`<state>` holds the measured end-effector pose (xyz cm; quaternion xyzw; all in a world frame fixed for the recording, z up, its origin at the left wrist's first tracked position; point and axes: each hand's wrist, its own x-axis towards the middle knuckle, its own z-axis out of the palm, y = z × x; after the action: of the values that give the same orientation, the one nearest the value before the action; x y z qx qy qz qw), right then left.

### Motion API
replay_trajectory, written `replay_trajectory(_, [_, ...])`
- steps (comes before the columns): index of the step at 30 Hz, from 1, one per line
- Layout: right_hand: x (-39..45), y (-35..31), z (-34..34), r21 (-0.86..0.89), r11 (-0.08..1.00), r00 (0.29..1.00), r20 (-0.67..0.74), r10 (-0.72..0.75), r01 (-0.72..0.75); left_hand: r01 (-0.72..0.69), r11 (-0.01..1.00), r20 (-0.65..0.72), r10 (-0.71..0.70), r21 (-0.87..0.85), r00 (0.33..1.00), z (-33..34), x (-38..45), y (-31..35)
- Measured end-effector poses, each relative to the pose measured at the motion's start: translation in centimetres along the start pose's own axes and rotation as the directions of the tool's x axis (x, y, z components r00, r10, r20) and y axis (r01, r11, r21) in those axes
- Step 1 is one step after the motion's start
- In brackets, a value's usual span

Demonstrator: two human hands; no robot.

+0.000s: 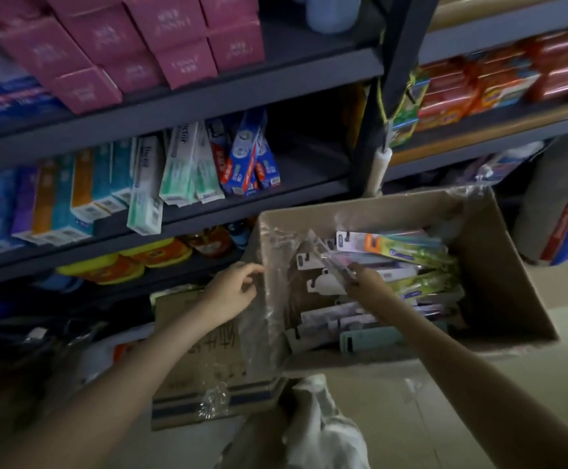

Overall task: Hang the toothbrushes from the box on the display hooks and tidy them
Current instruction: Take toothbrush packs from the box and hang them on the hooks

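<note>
Where the dark metal shelving [228, 93] fills the upper part of my head view, I see pink cartons [160, 38] on its top tier, upright toothpaste boxes [147, 184] on the tier below, and yellow-and-orange packs [133, 262] lower still. To the right, another bay carries red and orange packets [499, 82].

Below the shelves sits the open cardboard box [499, 265], lined with clear plastic film [276, 252] that spills over its left wall. Inside it lie the toothbrushes [408, 252] in flat blister cards, stacked roughly lengthwise, their hang-hole ends pointing left. A smaller flattened carton [208, 367] with handwriting on it lies just left of the box, partly under the film.

I have my right hand [365, 275] inside the box, over the middle of the stack; its fingers pinch one clear toothbrush pack [330, 258], which is tilted up to the left above the others. My left hand [233, 292] is outside the box at its left wall, fingers loosely curled, fingertips at the film draped over the rim; I cannot tell for sure whether they nip the film or only touch it. A crumpled white plastic bag [320, 421] shows at the bottom edge, between my forearms.
</note>
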<state>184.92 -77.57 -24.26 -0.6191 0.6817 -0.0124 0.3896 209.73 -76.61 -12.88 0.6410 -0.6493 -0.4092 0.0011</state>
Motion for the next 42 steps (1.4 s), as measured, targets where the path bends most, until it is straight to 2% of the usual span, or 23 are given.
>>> replay_trajectory(1, [-0.6, 0.1, -1.2, 0.223, 0.975, 0.998, 0.061, -0.012, -0.002, -0.025, 0.999, -0.081, 0.022, -0.032, 0.996, 0.1, 0.0, 0.4])
replay_trajectory(3, [-2.6, 0.3, -3.3, 0.614, 0.785, 0.975, 0.210, -0.071, -0.076, -0.055, 0.985, -0.184, 0.024, -0.163, 0.983, 0.3, 0.2, 1.4])
replay_trajectory(5, [-4.3, 0.2, -4.6, 0.798, 0.576, 0.926, 0.333, -0.179, -0.176, -0.036, 0.936, -0.162, -0.022, -0.350, 0.987, 0.6, 0.7, 2.7])
replay_trajectory(7, [-5.4, -0.8, -5.7, 0.837, 0.509, 0.873, 0.389, -0.294, -0.201, 0.016, 0.832, -0.076, -0.069, -0.555, 0.995, 0.9, 1.2, 4.1])
replay_trajectory(10, [-5.2, -2.2, -6.6, 0.813, 0.563, 0.844, 0.402, -0.354, -0.151, -0.015, 0.649, -0.080, -0.071, -0.760, 0.994, 1.0, 1.9, 5.8])
replay_trajectory(12, [-3.5, -1.8, -6.6, 0.764, 0.637, 0.877, 0.373, -0.302, -0.105, -0.074, 0.697, -0.163, -0.062, -0.714, 0.985, 0.3, 2.1, 6.2])
replay_trajectory(14, [-0.7, -0.4, -5.8, 0.594, 0.805, 0.961, 0.221, -0.168, 0.004, -0.099, 0.768, -0.231, -0.065, -0.632, 0.971, -0.7, 2.1, 5.7])
replay_trajectory(15, [0.5, 0.2, -5.1, 0.390, 0.919, 0.977, 0.168, -0.132, 0.057, -0.089, 0.778, -0.248, -0.088, -0.622, 0.965, -1.3, 2.0, 5.2])
replay_trajectory(16, [1.3, 0.7, -4.0, 0.123, 0.989, 0.977, 0.188, -0.100, 0.077, -0.071, 0.774, -0.255, -0.120, -0.629, 0.959, -1.9, 1.8, 4.6])
replay_trajectory(17, [1.7, 1.1, -2.7, -0.136, 0.986, 0.972, 0.227, -0.060, 0.092, -0.051, 0.767, -0.257, -0.151, -0.639, 0.955, -2.3, 1.6, 3.9])
replay_trajectory(19, [1.8, 1.5, -0.2, -0.487, 0.866, 0.977, 0.214, -0.006, 0.112, -0.024, 0.736, -0.256, -0.205, -0.677, 0.945, -3.1, 1.4, 2.5])
replay_trajectory(21, [1.3, 1.2, 1.2, -0.676, 0.725, 0.987, 0.156, -0.032, 0.130, -0.014, 0.677, -0.255, -0.258, -0.736, 0.932, -3.5, 1.3, 1.5])
replay_trajectory(23, [1.0, 0.7, 1.1, -0.736, 0.660, 0.989, 0.118, -0.090, 0.148, -0.012, 0.647, -0.258, -0.286, -0.762, 0.923, -3.6, 1.4, 0.8])
replay_trajectory(25, [0.9, 0.2, -0.2, -0.652, 0.741, 0.986, 0.078, -0.145, 0.161, -0.026, 0.639, -0.264, -0.280, -0.769, 0.923, -3.6, 1.3, 0.8])
replay_trajectory(28, [0.3, -1.4, -3.5, -0.337, 0.908, 0.960, -0.037, -0.276, 0.249, -0.081, 0.653, -0.294, -0.225, -0.753, 0.929, -3.9, 1.0, 1.2])
replay_trajectory(30, [-0.4, -2.9, -5.9, -0.114, 0.933, 0.917, -0.180, -0.357, 0.341, -0.122, 0.657, -0.317, -0.186, -0.744, 0.930, -4.6, 0.6, 1.4])
replay_trajectory(33, [-2.7, -6.5, -8.6, 0.152, 0.912, 0.901, -0.284, -0.328, 0.380, -0.181, 0.646, -0.350, -0.143, -0.741, 0.926, -6.5, -0.3, 1.2])
replay_trajectory(35, [-4.7, -9.6, -9.6, 0.516, 0.769, 0.924, -0.265, -0.275, 0.377, -0.219, 0.650, -0.367, -0.099, -0.727, 0.925, -8.1, -1.3, 0.9])
replay_trajectory(37, [-6.7, -13.0, -10.4, 0.802, 0.480, 0.934, -0.292, -0.205, 0.356, -0.267, 0.653, -0.373, -0.026, -0.708, 0.927, -9.9, -2.5, 0.6])
replay_trajectory(39, [-8.1, -16.0, -11.2, 0.911, 0.223, 0.937, -0.325, -0.127, 0.346, -0.310, 0.654, -0.368, 0.052, -0.690, 0.928, -11.8, -3.9, 0.2])
replay_trajectory(40, [-8.9, -17.5, -11.4, 0.928, 0.135, 0.936, -0.331, -0.124, 0.346, -0.332, 0.660, -0.369, 0.089, -0.674, 0.925, -12.8, -4.7, 0.0])
replay_trajectory(41, [-9.7, -19.1, -11.6, 0.938, 0.093, 0.940, -0.323, -0.109, 0.333, -0.366, 0.665, -0.379, 0.132, -0.652, 0.916, -13.9, -5.6, -0.2])
replay_trajectory(42, [-10.7, -20.9, -11.7, 0.940, 0.107, 0.944, -0.316, -0.090, 0.325, -0.405, 0.664, -0.389, 0.182, -0.628, 0.903, -15.2, -6.6, -0.4])
